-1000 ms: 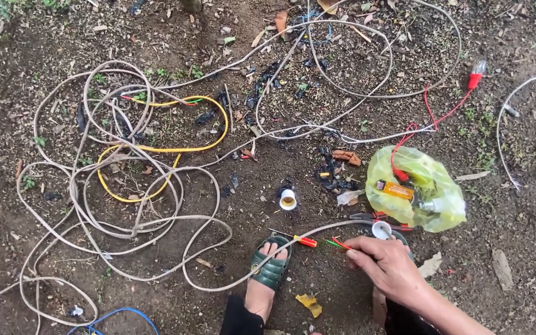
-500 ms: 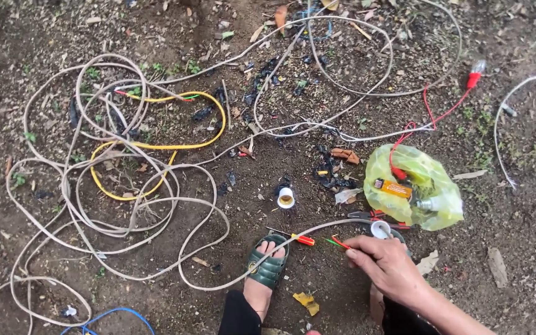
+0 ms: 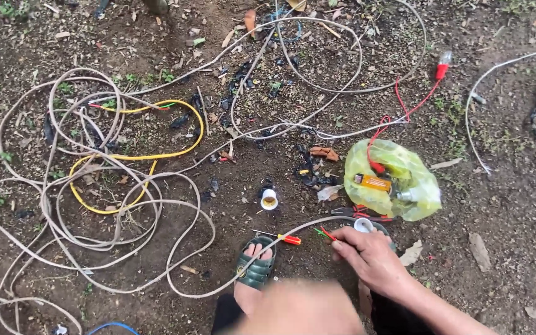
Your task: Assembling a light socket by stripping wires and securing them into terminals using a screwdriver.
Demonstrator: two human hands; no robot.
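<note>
My right hand [image 3: 367,254] rests low on the dirt, fingers closed on the end of a white cable [image 3: 218,285], whose bared red and green wires [image 3: 324,232] stick out to the left. A small white round part [image 3: 362,224] lies right above the knuckles. Just left of the wires lies a red-handled screwdriver [image 3: 283,238]. At the bottom edge a blurred skin-coloured shape, which looks like my left hand [image 3: 299,307], covers the ground. Its fingers cannot be made out. My foot in a green sandal [image 3: 257,268] stands on the cable.
A white lamp socket [image 3: 269,199] lies above the foot. A yellow-green plastic bag [image 3: 398,180] with small parts sits to the right, red-handled pliers [image 3: 358,213] at its edge. Loops of white cable [image 3: 63,205] and yellow cable [image 3: 156,155] sprawl at the left, a red lead [image 3: 417,102] upper right.
A blurred shape, likely my left hand, has come up into view at the bottom edge. The right hand stays on the cable end. The view has shifted slightly.
</note>
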